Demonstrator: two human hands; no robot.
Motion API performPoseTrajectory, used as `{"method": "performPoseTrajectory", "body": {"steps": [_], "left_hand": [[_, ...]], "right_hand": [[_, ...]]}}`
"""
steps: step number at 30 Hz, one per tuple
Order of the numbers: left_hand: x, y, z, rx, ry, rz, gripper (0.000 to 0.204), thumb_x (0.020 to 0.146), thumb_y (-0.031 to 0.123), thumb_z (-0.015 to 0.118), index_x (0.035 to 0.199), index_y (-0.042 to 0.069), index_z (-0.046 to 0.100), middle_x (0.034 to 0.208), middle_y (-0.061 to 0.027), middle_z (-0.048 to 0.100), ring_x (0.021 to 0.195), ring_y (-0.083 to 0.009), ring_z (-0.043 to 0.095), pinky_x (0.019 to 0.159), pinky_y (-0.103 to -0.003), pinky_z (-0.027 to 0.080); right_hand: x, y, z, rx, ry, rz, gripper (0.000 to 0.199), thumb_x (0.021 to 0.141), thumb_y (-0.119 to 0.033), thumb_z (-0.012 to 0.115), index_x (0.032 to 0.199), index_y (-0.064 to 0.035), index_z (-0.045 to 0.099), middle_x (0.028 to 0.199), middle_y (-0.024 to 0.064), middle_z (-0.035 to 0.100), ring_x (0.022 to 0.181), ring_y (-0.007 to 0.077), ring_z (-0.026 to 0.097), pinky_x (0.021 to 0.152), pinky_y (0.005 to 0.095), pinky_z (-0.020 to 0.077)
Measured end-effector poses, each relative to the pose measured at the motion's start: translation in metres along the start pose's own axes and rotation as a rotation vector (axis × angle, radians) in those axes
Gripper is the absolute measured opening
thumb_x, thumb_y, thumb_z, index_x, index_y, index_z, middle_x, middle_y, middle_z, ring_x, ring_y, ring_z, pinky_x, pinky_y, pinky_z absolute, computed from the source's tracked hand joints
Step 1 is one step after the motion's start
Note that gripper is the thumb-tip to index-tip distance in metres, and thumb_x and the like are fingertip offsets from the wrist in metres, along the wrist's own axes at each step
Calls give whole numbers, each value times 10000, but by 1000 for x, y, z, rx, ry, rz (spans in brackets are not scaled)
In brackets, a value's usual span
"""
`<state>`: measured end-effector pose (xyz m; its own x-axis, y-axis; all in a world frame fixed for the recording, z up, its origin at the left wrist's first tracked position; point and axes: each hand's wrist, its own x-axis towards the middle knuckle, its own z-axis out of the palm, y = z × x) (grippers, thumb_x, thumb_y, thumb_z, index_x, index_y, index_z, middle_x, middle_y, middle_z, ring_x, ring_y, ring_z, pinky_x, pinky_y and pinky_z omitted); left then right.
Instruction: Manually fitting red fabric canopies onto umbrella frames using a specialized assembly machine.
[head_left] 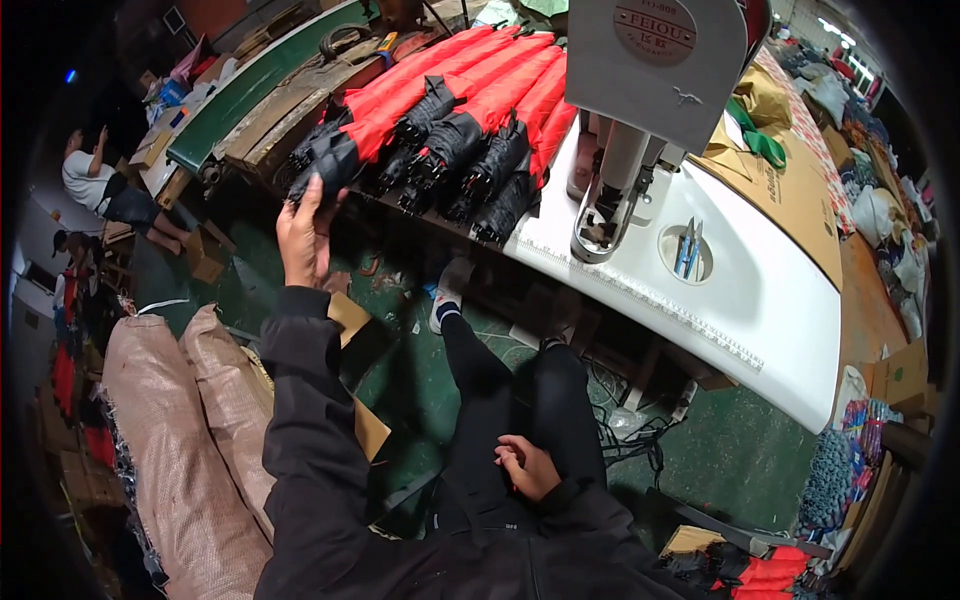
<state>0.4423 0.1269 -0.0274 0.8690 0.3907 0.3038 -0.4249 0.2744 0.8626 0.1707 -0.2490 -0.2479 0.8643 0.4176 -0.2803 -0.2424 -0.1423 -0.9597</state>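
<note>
My left hand [308,235] is closed around the black end of a folded red-and-black umbrella [330,160], with the thumb on top. This umbrella is the leftmost of a row of similar folded umbrellas [485,100], lying side by side with their black ends toward me. My right hand [528,467] rests on my lap, fingers loosely curled, and nothing shows in it. Right of the row stands a sewing machine [630,70] with a grey head and a white table [750,290]. Blue-handled thread snips [688,250] lie in a round recess in that table.
Large woven sacks [180,430] stand at my left. Cardboard [790,210] and green cloth lie behind the machine. More red-and-black umbrellas [770,570] are at the lower right. Cables [640,435] trail on the green floor under the table. Another person [100,180] sits at the far left.
</note>
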Motion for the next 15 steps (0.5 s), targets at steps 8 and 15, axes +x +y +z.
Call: {"method": "performPoseTrajectory", "body": {"steps": [8, 15], "left_hand": [[-18, 17, 6, -356, 230, 121, 282, 972, 109, 713, 1191, -55, 647, 1221, -155, 685, 1130, -267, 679, 1023, -460, 592], [23, 52, 25, -173, 61, 228, 426, 967, 187, 746, 1303, -28, 595, 1230, -145, 678, 1155, -240, 662, 1049, -411, 552]], "right_hand": [[1, 2, -2, -2, 5, 8, 307, 1045, -90, 567, 1320, 46, 568, 1128, 152, 738, 1006, 184, 739, 794, 267, 583], [-1, -2, 5, 14, 8, -2, 298, 1036, -75, 565, 1304, 56, 579, 1113, 155, 741, 995, 191, 742, 833, 287, 582]]}}
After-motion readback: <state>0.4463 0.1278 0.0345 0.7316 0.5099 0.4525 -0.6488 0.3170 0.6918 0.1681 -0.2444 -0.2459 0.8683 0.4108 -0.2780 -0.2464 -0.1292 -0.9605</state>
